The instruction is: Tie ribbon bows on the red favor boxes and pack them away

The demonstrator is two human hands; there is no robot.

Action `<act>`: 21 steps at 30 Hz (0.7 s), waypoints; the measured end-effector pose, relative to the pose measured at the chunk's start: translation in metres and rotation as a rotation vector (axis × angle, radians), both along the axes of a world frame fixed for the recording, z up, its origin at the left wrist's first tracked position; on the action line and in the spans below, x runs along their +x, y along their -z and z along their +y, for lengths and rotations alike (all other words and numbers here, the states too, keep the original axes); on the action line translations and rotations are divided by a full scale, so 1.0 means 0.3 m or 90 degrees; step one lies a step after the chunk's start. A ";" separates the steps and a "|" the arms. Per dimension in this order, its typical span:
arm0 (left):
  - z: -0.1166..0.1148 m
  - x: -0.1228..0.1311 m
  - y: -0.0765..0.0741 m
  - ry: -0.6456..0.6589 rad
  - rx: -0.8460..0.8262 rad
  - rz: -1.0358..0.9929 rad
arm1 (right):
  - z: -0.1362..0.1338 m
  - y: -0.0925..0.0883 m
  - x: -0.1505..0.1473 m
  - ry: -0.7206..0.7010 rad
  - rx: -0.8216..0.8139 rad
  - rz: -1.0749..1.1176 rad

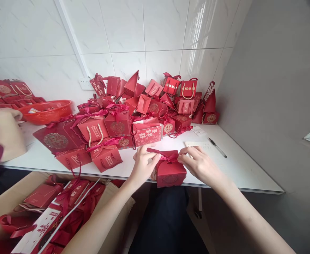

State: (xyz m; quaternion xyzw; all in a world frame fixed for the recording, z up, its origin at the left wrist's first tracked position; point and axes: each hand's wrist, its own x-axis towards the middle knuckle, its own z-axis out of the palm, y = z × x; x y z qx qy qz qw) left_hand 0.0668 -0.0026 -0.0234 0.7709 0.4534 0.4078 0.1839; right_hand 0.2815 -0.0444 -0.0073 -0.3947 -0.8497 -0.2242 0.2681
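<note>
A red gift box (171, 173) with a round ornament on its front sits at the table's front edge before me. A dark red ribbon (168, 158) is knotted across its top. My left hand (144, 163) pinches the ribbon at the left of the knot between thumb and fingers. On the other side, my right hand (196, 161) has its fingers closed at the ribbon's right part, close to the lid. What exactly lies between the right fingertips is partly hidden.
Many red gift boxes (117, 124) are heaped along the wall. A pen (218, 147) and paper (210, 165) lie at right. A co-worker's arm (10, 132) is beside a red plastic basket (47, 112). Below left, a carton (1, 222) holds more red boxes.
</note>
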 end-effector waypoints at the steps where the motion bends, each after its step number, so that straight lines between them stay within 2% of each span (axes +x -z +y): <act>1: -0.012 0.003 -0.001 -0.033 0.028 0.024 | -0.003 0.001 -0.003 0.011 -0.018 0.023; 4: -0.039 0.009 -0.001 -0.063 0.090 0.067 | -0.006 0.001 -0.012 0.066 -0.129 0.121; 9: -0.052 0.008 0.004 0.036 0.066 0.013 | 0.018 0.001 -0.001 0.217 -0.455 0.274; 11: -0.054 0.008 0.001 0.058 0.053 0.006 | 0.037 0.014 0.009 0.213 -0.597 0.352; 14: -0.057 0.008 -0.009 0.081 0.053 0.015 | 0.064 0.042 0.016 0.149 -0.753 0.480; 17: -0.060 0.009 -0.017 0.100 0.057 0.034 | 0.079 0.060 0.010 0.109 -0.793 0.593; 21: -0.060 0.013 -0.021 0.119 0.053 0.035 | 0.087 0.060 -0.006 0.096 -0.768 0.693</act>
